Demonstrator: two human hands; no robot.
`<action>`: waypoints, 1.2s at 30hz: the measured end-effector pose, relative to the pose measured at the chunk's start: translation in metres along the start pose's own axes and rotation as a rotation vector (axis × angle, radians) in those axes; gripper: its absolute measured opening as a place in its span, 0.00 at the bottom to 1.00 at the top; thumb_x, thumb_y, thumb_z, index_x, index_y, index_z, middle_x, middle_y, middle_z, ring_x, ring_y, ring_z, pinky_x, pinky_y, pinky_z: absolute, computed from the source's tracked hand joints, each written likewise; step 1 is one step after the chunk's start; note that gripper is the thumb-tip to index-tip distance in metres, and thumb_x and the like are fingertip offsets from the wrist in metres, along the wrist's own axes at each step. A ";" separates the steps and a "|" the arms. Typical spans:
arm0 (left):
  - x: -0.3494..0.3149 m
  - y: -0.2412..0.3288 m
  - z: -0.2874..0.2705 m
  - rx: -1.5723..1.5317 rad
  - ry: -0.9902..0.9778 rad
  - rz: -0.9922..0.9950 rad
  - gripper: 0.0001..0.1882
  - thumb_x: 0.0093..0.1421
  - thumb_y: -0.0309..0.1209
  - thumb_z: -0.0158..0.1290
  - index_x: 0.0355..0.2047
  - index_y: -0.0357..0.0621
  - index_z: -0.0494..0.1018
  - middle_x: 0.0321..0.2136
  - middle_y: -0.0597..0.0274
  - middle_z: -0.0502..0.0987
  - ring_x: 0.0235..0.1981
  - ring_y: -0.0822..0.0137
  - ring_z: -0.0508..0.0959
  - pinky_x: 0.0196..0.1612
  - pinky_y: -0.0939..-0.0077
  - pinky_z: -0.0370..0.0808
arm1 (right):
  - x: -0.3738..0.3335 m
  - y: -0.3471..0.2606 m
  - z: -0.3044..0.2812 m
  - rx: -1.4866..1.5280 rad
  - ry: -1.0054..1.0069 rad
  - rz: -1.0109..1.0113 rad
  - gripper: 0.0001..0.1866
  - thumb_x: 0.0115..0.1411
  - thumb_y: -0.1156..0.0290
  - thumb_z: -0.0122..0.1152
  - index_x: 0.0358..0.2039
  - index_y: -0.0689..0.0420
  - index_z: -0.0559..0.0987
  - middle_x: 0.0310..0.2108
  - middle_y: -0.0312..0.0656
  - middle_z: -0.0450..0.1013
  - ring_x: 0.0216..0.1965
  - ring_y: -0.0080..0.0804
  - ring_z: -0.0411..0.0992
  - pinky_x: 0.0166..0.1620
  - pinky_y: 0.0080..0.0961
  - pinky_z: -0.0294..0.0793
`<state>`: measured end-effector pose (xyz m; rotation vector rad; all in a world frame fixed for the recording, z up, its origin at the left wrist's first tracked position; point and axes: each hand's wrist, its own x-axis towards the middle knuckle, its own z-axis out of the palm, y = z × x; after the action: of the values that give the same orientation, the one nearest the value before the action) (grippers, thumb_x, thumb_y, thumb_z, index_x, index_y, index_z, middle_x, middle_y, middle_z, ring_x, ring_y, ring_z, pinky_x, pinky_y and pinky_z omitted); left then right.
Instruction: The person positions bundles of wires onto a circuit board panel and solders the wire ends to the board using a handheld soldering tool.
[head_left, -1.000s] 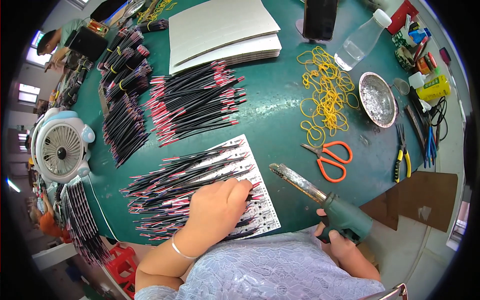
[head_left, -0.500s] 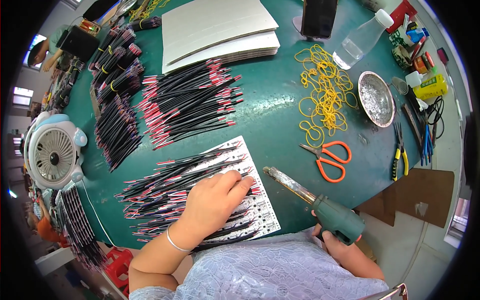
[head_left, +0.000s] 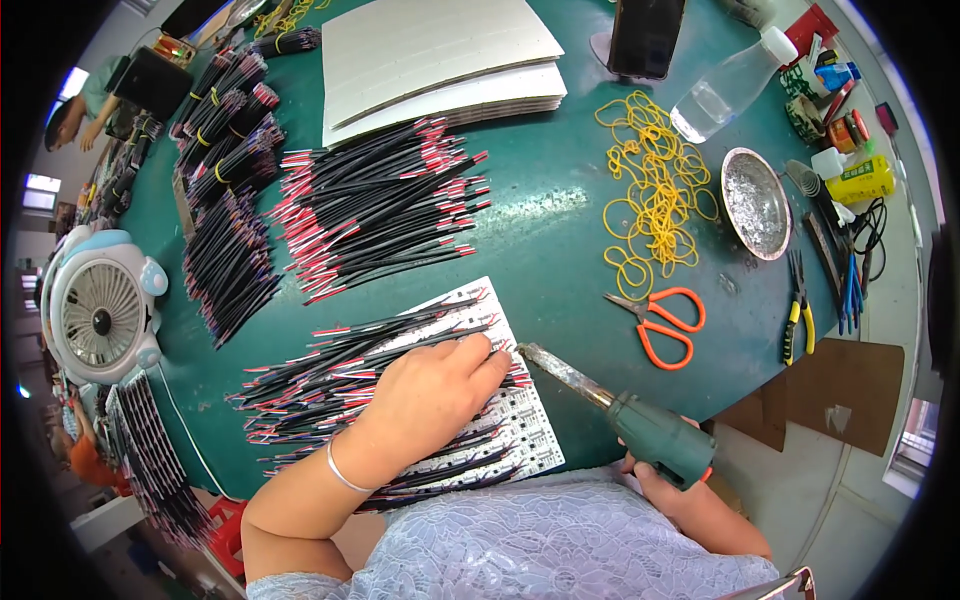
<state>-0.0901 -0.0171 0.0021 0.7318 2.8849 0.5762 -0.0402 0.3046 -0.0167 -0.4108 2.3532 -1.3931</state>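
A white sheet of circuit boards [head_left: 545, 440] lies near the table's front edge, with rows of black wires [head_left: 320, 375] laid across it; their red and white ends stick out on the left. My left hand [head_left: 430, 395] is over the sheet, fingers closed around a black wire near the boards' right side; the pinched part is mostly hidden under the fingers. In my right hand [head_left: 660, 490] is a green soldering gun [head_left: 655, 435]. Its metal tip points left and reaches the sheet's right edge, close to my left fingertips.
Orange-handled scissors [head_left: 665, 330], yellow rubber bands [head_left: 655, 200], a metal bowl [head_left: 756, 205] and pliers [head_left: 797, 310] lie to the right. A water bottle [head_left: 725, 90] and phone [head_left: 645, 38] stand behind. More wires [head_left: 375, 210], white boards [head_left: 440, 60] and a fan [head_left: 100, 315] are left.
The soldering gun has moved left, bringing its tip to the sheet's edge near my left fingers. My left hand stays over the wires, with its fingers shifted slightly.
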 end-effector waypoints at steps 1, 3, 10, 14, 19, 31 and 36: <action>0.000 0.000 0.000 -0.005 0.001 0.000 0.15 0.53 0.27 0.53 0.43 0.49 0.75 0.30 0.63 0.70 0.27 0.63 0.76 0.29 0.69 0.76 | -0.001 0.001 0.001 0.027 0.003 0.024 0.17 0.47 0.77 0.67 0.41 0.61 0.80 0.40 0.44 0.78 0.44 0.41 0.74 0.49 0.33 0.72; 0.001 -0.001 0.001 -0.003 -0.002 0.004 0.15 0.52 0.26 0.53 0.43 0.49 0.75 0.30 0.63 0.70 0.27 0.63 0.76 0.29 0.69 0.76 | -0.002 0.002 0.003 0.055 0.007 0.049 0.17 0.47 0.77 0.66 0.41 0.61 0.80 0.41 0.44 0.78 0.44 0.41 0.74 0.49 0.33 0.72; 0.001 0.000 0.002 -0.015 0.012 -0.010 0.16 0.50 0.25 0.55 0.42 0.48 0.76 0.31 0.63 0.70 0.27 0.62 0.77 0.29 0.68 0.76 | -0.003 0.004 0.003 0.013 0.028 0.012 0.19 0.48 0.76 0.66 0.43 0.60 0.78 0.41 0.45 0.77 0.41 0.40 0.75 0.49 0.34 0.72; 0.000 0.001 0.003 -0.035 0.012 -0.015 0.16 0.50 0.25 0.55 0.41 0.48 0.76 0.31 0.63 0.70 0.27 0.61 0.77 0.29 0.68 0.76 | -0.012 0.009 -0.010 0.205 0.043 0.142 0.22 0.54 0.71 0.63 0.49 0.61 0.75 0.45 0.47 0.75 0.32 0.35 0.76 0.45 0.33 0.73; -0.003 0.002 0.001 -0.013 0.009 -0.018 0.17 0.49 0.24 0.57 0.42 0.48 0.76 0.32 0.62 0.70 0.28 0.61 0.77 0.31 0.68 0.77 | 0.000 0.007 -0.047 0.284 0.692 -0.142 0.29 0.62 0.59 0.54 0.57 0.67 0.65 0.50 0.50 0.70 0.25 0.27 0.72 0.26 0.20 0.71; -0.014 0.034 -0.005 -0.048 0.178 -0.101 0.17 0.52 0.25 0.55 0.44 0.40 0.76 0.28 0.60 0.68 0.28 0.60 0.74 0.29 0.67 0.73 | -0.005 0.011 -0.023 0.490 0.499 -0.087 0.27 0.61 0.63 0.52 0.55 0.69 0.65 0.49 0.52 0.70 0.24 0.30 0.73 0.27 0.23 0.73; -0.015 0.032 0.014 0.052 0.289 -0.122 0.21 0.41 0.21 0.60 0.39 0.46 0.79 0.28 0.62 0.73 0.25 0.61 0.74 0.25 0.68 0.71 | -0.025 0.017 0.002 0.590 0.168 0.031 0.30 0.63 0.56 0.57 0.56 0.67 0.67 0.41 0.48 0.74 0.25 0.27 0.72 0.32 0.26 0.72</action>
<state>-0.0596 0.0067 0.0017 0.5098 3.1920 0.6420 -0.0178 0.3220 -0.0280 -0.0890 1.9171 -2.0684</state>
